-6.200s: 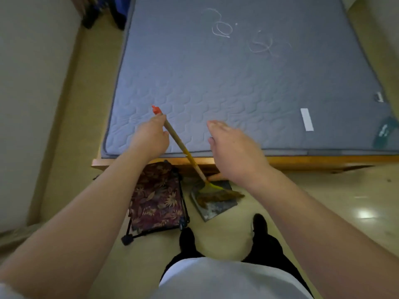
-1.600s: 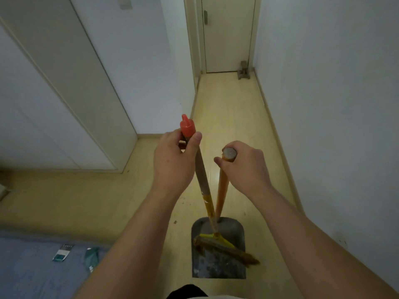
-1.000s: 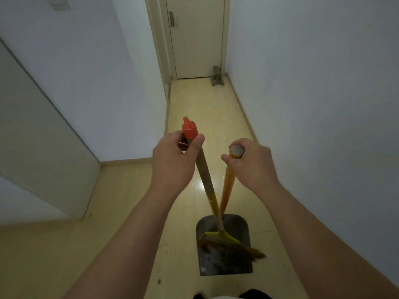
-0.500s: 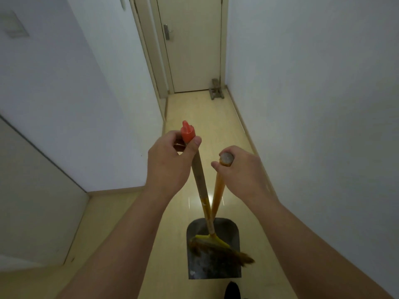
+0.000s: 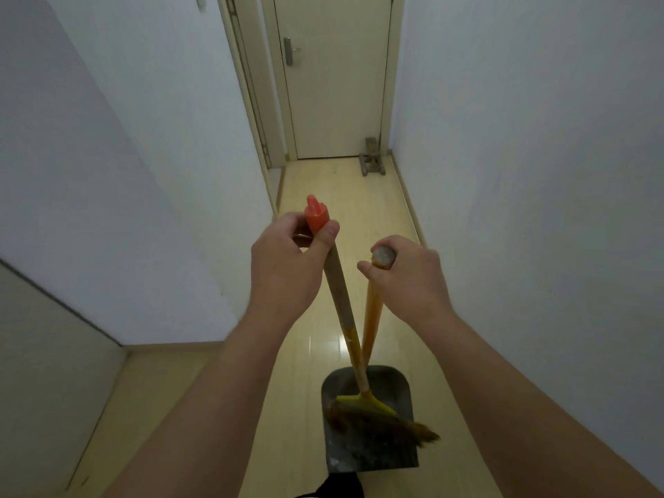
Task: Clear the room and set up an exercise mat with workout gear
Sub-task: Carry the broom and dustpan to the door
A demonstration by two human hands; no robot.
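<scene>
1. My left hand (image 5: 287,267) curls round the broom (image 5: 339,292) below its orange cap (image 5: 316,215), well short of the door (image 5: 337,77) — bristles over the dustpan (image 5: 370,451), likely containing dirt.
2. My right hand (image 5: 406,278) grips the dustpan's handle top, equally short of the door.

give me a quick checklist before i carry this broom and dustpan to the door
1. Left hand grips the broom under its red cap: ok.
2. Right hand grips the dustpan by its handle top: ok.
3. Bristles sit over the dustpan's pan: ok.
4. Floor to the door bare, wooden object against the right wall: ok.
5. Door open: not ok, it is shut and both hands are full.
6. Loose dirt in the pan: cannot tell.
</scene>
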